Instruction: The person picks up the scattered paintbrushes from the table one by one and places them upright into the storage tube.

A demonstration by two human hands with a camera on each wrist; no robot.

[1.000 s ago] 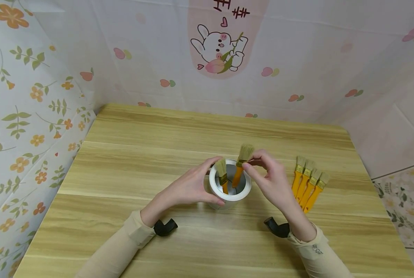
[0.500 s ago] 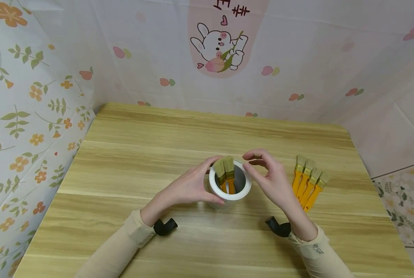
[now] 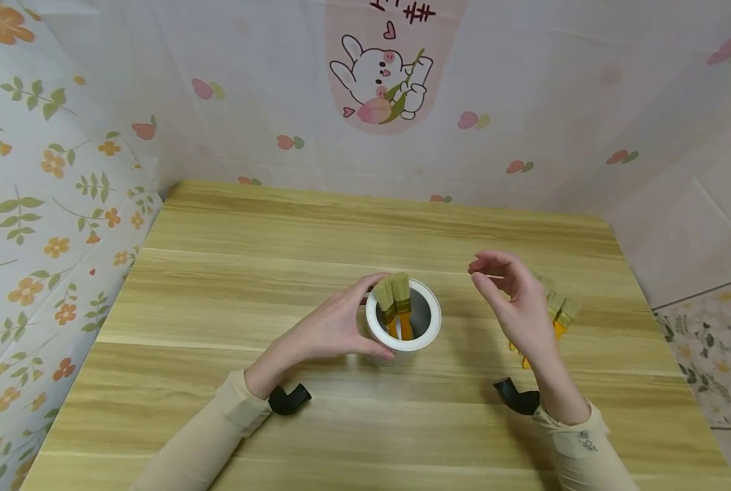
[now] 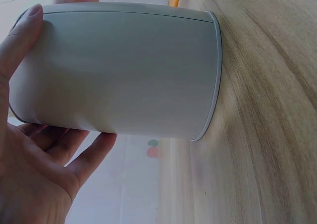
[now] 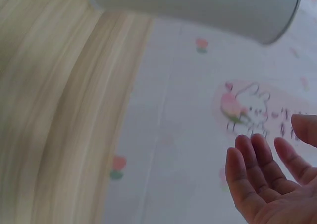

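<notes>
Can (image 4: 119, 70) held by left hand (image 3: 335, 325).
Clasped between thumb and fingers; nothing held by right hand (image 3: 525, 310), fingers loosely bent.

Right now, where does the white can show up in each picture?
Head: white can, just below the middle, gripped by the left hand.
Left wrist: can, large, across the upper left.
Right wrist: can, along the top, cut off by the edge.
Shared landmark: the wooden table, in all three.

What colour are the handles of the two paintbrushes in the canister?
Orange; the handles show best in the head view.
</notes>
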